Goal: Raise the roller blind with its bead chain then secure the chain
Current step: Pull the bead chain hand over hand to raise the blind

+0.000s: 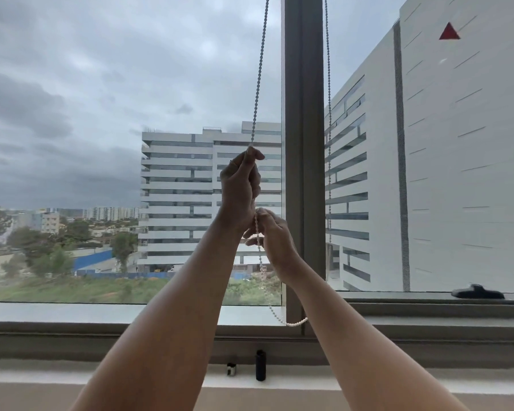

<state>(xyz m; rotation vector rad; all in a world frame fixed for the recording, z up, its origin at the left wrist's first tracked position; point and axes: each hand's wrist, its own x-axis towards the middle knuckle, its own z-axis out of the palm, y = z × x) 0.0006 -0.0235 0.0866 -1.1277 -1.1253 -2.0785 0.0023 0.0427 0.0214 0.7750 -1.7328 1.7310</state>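
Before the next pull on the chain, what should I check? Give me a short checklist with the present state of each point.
1. Left hand grips the chain: ok, fingers closed on the near strand, above the other hand.
2. Right hand grips the chain: ok, fingers pinch the same strand lower down.
3. Strand above the hands runs straight, no tangle: ok.
4. Far strand hangs free beside the frame: ok, nothing touches it.
5. Bottom loop clear of the sill: cannot tell, it passes behind the right forearm.
6. Blind fully raised: cannot tell, no blind in view.
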